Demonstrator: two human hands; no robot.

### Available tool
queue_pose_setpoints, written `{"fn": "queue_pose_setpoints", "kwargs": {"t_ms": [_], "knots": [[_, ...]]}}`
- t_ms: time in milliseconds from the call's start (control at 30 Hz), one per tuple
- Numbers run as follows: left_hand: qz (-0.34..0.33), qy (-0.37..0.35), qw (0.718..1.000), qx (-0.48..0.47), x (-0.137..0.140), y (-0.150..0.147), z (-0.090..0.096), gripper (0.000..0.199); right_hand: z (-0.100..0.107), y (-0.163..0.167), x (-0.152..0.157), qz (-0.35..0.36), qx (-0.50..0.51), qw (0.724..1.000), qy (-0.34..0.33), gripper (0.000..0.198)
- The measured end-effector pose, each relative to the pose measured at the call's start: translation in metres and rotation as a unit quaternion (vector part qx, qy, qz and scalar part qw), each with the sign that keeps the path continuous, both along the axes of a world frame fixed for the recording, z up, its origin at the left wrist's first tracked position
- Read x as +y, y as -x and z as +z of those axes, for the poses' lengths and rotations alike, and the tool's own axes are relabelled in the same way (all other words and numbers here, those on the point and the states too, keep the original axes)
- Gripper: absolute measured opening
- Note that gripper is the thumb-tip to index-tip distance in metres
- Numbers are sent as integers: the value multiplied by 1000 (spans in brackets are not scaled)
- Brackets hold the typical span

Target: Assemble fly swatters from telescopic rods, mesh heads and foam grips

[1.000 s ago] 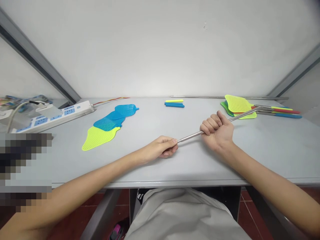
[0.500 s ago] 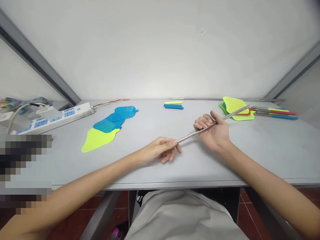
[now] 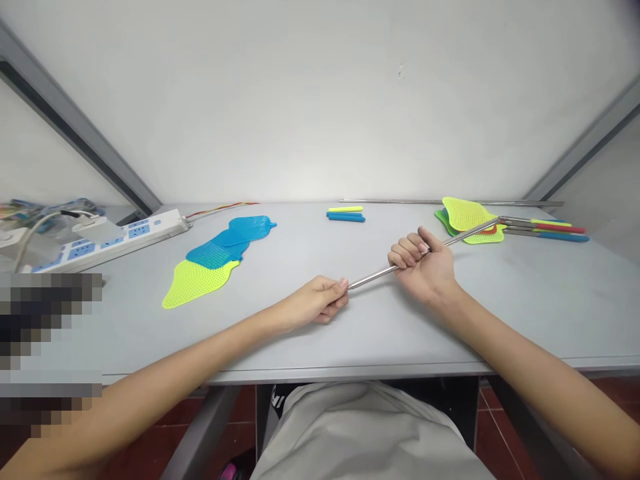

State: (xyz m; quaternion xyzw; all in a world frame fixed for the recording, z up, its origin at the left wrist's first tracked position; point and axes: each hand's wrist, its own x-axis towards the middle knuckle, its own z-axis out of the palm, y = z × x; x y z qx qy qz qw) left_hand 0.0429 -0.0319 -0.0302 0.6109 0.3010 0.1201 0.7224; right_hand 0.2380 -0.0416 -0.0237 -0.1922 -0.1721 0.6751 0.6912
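- A smooth grey tabletop (image 3: 370,343) spans the middle of the frame, backed by a plain pale wall (image 3: 320,100); red floor tiles (image 3: 487,433) show at the lower right.
- The tabletop's straight front edge (image 3: 310,375) runs across the lower frame, just above a grey shirt (image 3: 370,433); slanting grey metal posts (image 3: 75,127) flank both sides.
- A broad stretch of bare surface lies at centre left, between the left-hand pieces and the hands; another stretches across the lower right.
- One slim silver metal rod (image 3: 373,277) slants from centre to right of centre. The left hand (image 3: 320,300) pinches its lower end; the right hand (image 3: 425,267), palm up, curls its fingers around it.
- Left of centre: two blue perforated plastic heads (image 3: 250,228) and one yellow-green perforated head (image 3: 195,287), overlapping.
- Upper centre: one short yellow stick (image 3: 345,209) beside at least two short blue sticks (image 3: 345,217).
- Right: a stack of multicoloured perforated swatters (image 3: 467,213), exact count unclear.
- Left: one white power strip with blue sockets (image 3: 113,241).
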Motion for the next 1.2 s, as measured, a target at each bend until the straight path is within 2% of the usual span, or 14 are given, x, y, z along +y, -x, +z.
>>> {"fn": "queue_pose_setpoints", "kwargs": {"t_ms": [133,267,467,800,900,1000,1133,1200], "knots": [[-26,10,1000,6,-1,-1,2,37,0,6,-5,-17,-9,999,-30,40],[-19,-2,1000,-3,-1,-1,0,37,3,11,-10,-11,-1,998,-61,42],[-26,-2,1000,-1,0,0,0,37,4,12,-10,1,-4,998,-70,42],[44,2,999,-9,4,0,1,36,4,10,-1,-39,-38,996,-71,35],[76,-49,996,-15,5,1,2,35,0,8,2,-59,-39,996,-59,32],[113,-130,985,0,9,5,6,34,-5,2,7,-70,-26,997,-33,27],[160,-236,958,38,20,15,15,34,-9,-11,14,-90,23,995,27,20],[181,-303,933,69,25,20,20,31,-9,-16,17,-104,43,993,46,17]]}}
